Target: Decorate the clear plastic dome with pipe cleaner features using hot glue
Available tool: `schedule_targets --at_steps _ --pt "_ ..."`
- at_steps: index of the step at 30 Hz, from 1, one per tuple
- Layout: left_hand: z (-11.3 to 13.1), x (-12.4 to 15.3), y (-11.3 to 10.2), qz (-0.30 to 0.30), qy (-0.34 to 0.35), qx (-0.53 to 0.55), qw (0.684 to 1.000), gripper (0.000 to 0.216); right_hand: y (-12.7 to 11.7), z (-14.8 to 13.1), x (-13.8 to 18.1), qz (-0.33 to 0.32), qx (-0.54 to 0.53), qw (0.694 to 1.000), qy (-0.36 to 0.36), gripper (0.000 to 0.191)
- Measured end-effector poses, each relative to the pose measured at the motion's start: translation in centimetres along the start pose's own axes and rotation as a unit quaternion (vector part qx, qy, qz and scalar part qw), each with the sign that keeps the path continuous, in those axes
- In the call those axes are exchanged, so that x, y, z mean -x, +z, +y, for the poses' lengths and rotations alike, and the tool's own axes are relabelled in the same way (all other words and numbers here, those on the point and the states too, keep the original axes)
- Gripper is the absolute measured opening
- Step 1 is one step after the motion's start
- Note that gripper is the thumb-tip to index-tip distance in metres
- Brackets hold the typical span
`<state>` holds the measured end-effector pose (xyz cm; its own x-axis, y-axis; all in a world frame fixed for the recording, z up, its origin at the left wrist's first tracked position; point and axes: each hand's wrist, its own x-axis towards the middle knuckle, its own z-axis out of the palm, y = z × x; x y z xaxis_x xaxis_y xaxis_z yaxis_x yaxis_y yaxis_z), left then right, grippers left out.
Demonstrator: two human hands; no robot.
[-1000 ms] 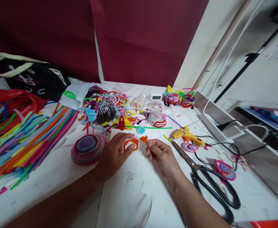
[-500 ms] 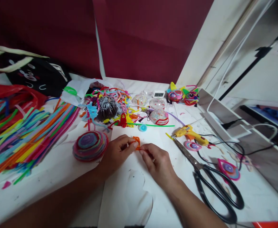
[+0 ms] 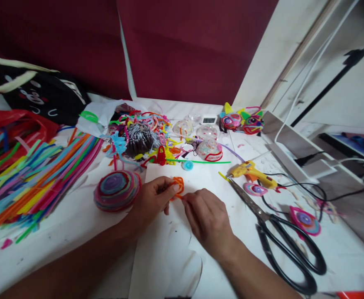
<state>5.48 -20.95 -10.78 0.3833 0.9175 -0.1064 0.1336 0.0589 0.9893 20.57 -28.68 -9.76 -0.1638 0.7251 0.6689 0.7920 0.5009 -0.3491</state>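
Note:
Between my two hands is an orange pipe cleaner (image 3: 179,182), bent into a small looped shape above the white paper (image 3: 157,249). My left hand (image 3: 157,195) pinches the looped part between thumb and fingers. With closed fingertips, my right hand (image 3: 208,216) grips the lower right end of the same piece. Left of my left hand sits a round dome (image 3: 117,191) wound in purple, pink and blue pipe cleaners. A small light-blue coil (image 3: 187,165) lies just beyond the hands, near a straight green pipe cleaner (image 3: 200,161).
Large black-handled scissors (image 3: 264,216) and a yellow glue gun (image 3: 253,173) lie to the right, with cables around. Many loose pipe cleaners (image 3: 45,178) spread at the left. Clear domes (image 3: 209,150), a small digital clock (image 3: 208,119) and decorated figures (image 3: 242,120) stand at the back.
The orange loops now show more openly above my left fingers. My right hand has turned slightly, its fingers more curled. The whole view has shifted a little.

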Motion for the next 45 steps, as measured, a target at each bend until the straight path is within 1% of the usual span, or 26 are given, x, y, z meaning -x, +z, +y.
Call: schedule_targets --at_steps 5,8,10,11,12,13,14,15,16,18,19,20,22,24,26,28,33,38,41,43,45 --pt "0.9 0.4 0.2 0.021 0.007 0.034 0.999 0.022 0.5 -0.5 0.4 -0.029 0.008 0.997 -0.065 0.015" --pt "1.3 0.6 0.3 0.023 -0.014 0.080 0.996 0.023 0.8 -0.5 0.6 -0.049 0.022 0.993 -0.100 0.018" --pt "1.4 0.6 0.4 0.021 -0.024 0.115 0.993 0.023 0.9 -0.5 0.6 -0.057 0.031 0.992 -0.105 0.020" --pt "1.4 0.7 0.4 0.017 -0.024 0.129 0.991 0.023 0.8 -0.6 0.6 -0.057 0.021 0.994 -0.091 0.020" --pt "1.4 0.7 0.4 0.013 -0.020 0.138 0.990 0.023 0.8 -0.7 0.6 -0.054 -0.005 0.997 -0.062 0.017" --pt "1.3 0.7 0.4 0.009 -0.016 0.145 0.989 0.022 0.6 -0.8 0.5 -0.047 -0.046 0.998 -0.016 0.013" --pt "1.3 0.7 0.4 0.005 -0.012 0.148 0.989 0.022 0.5 -1.0 0.4 -0.039 -0.100 0.993 0.047 0.008" --pt "1.2 0.7 0.5 0.002 -0.008 0.151 0.988 0.023 0.3 -1.1 0.2 -0.036 -0.165 0.978 0.119 0.011" --pt "1.2 0.8 0.5 0.000 -0.005 0.153 0.988 0.023 0.2 -1.2 0.0 -0.038 -0.236 0.952 0.189 0.016" --pt "1.2 0.9 0.6 -0.002 -0.002 0.153 0.988 0.024 0.1 -1.2 -0.5 -0.056 -0.371 0.878 0.298 0.024" --pt "1.1 0.9 0.6 -0.005 0.000 0.151 0.989 0.025 0.1 -1.2 -0.7 -0.066 -0.429 0.838 0.332 0.026" --pt "1.1 1.0 0.7 -0.007 0.000 0.148 0.989 0.025 0.2 -1.0 -0.8 -0.071 -0.477 0.801 0.354 0.030" --pt "1.1 1.1 0.7 -0.015 -0.002 0.138 0.990 0.026 0.4 -0.8 -1.0 -0.066 -0.537 0.747 0.386 0.033" --pt "1.1 1.2 0.7 -0.028 -0.001 0.129 0.991 0.028 0.6 -0.5 -0.9 -0.051 -0.566 0.712 0.414 0.028" --pt "1.1 1.2 0.6 -0.041 0.006 0.117 0.992 0.028 0.8 -0.4 -0.7 -0.044 -0.572 0.698 0.428 0.023" --pt "1.2 1.3 0.6 -0.051 0.018 0.098 0.994 0.026 0.8 -0.3 -0.6 -0.049 -0.564 0.704 0.428 0.022" --pt "1.2 1.2 0.4 -0.060 0.046 0.053 0.996 0.022 0.5 -0.5 -0.6 -0.053 -0.523 0.747 0.407 0.022" --pt "1.0 1.1 0.4 -0.045 0.012 0.091 0.995 0.021 0.5 -0.6 -0.3 -0.030 -0.436 0.818 0.375 0.019" --pt "1.2 1.0 0.5 -0.047 -0.003 0.117 0.992 0.021 0.4 -0.5 -0.1 -0.017 -0.370 0.858 0.357 0.018" --pt "1.3 1.0 0.6 -0.043 -0.012 0.139 0.989 0.020 0.2 -0.5 -0.1 -0.008 -0.318 0.889 0.330 0.016" --pt "1.5 0.9 0.7 -0.040 -0.024 0.163 0.985 0.020 0.1 -0.4 0.0 0.009 -0.260 0.925 0.278 0.012"
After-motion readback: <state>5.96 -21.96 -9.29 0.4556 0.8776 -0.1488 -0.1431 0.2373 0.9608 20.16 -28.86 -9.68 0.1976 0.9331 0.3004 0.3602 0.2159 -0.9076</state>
